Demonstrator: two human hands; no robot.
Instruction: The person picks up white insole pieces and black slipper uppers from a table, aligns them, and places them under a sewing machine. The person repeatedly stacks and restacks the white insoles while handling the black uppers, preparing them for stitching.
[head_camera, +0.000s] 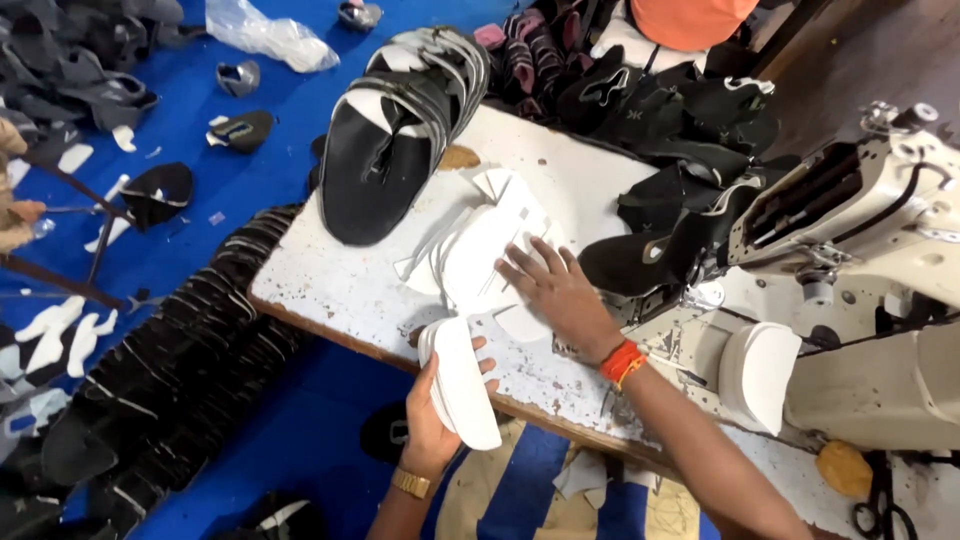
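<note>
My left hand (432, 420) grips a small stack of white shoe-lining pieces (462, 380) at the near edge of the worn white table (340, 285). My right hand (556, 290), with an orange thread band at the wrist, lies flat with fingers spread on a fanned pile of white pieces (480, 245) in the middle of the table. A stack of black shoe uppers with white trim (395, 140) lies at the table's far left.
A cream industrial sewing machine (870, 260) stands at the right, with black uppers (680, 130) heaped behind it. Rows of black pieces (190, 370) lie on the blue floor sheet (200, 215) at the left. Scissors (875, 505) lie at the bottom right. A person in orange sits at the top.
</note>
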